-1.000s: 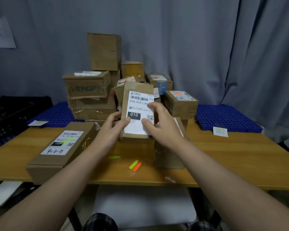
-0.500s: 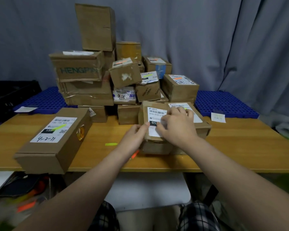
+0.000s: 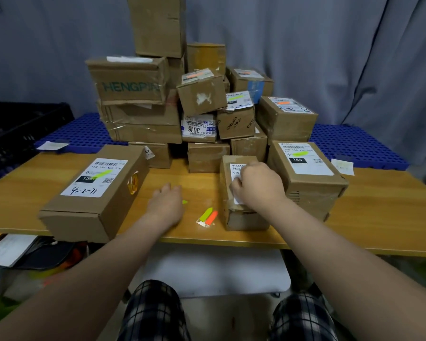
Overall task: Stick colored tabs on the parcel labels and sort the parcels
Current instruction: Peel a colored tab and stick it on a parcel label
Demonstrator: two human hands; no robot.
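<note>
A small brown parcel (image 3: 246,219) lies on the wooden table (image 3: 379,207) in front of me, white label (image 3: 235,168) up. My right hand (image 3: 258,185) rests on top of it, bent fingers covering most of the label. My left hand (image 3: 166,205) lies on the table to the parcel's left, fingers down beside a loose green tab (image 3: 185,202). A small strip of green and orange tabs (image 3: 207,215) lies between my hands near the table's front edge.
A long box (image 3: 96,190) with a green-tabbed label sits at the left, overhanging the front edge. A box labelled 150 (image 3: 305,166) touches the small parcel's right side. Several parcels are piled (image 3: 202,94) behind on blue pallets (image 3: 359,143). A black crate (image 3: 10,134) stands far left.
The small parcel came down from in front of me and now lies flat on the table. My left hand let go of it and moved left to the green tab; my right hand stayed on it.
</note>
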